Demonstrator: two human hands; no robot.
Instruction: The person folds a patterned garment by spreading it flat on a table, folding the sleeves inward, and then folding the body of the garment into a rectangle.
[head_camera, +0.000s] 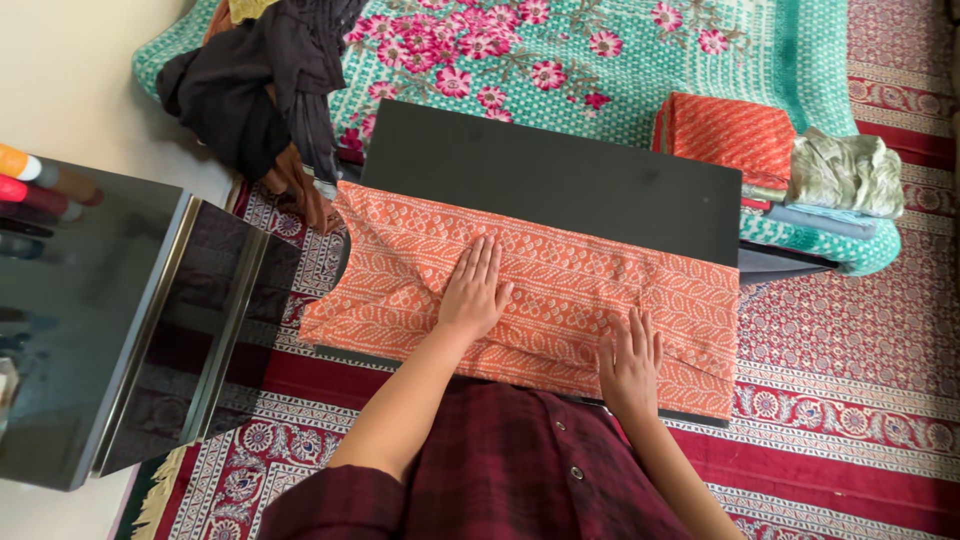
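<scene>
Pressing a folded orange patterned cloth (560, 290) flat on the black rectangular bench (560, 180).

We see both hands spread wide, palms down, gripping nothing: the left hand (473, 290) near the cloth's middle, the right hand (630, 362) at the bench's near edge, likely to hold the folds in place. Folded garments (780, 150) are stacked past the bench's far right corner on the teal floral bedspread (600, 70), and a dark clothes pile (260, 80) lies beyond its far left corner.
</scene>
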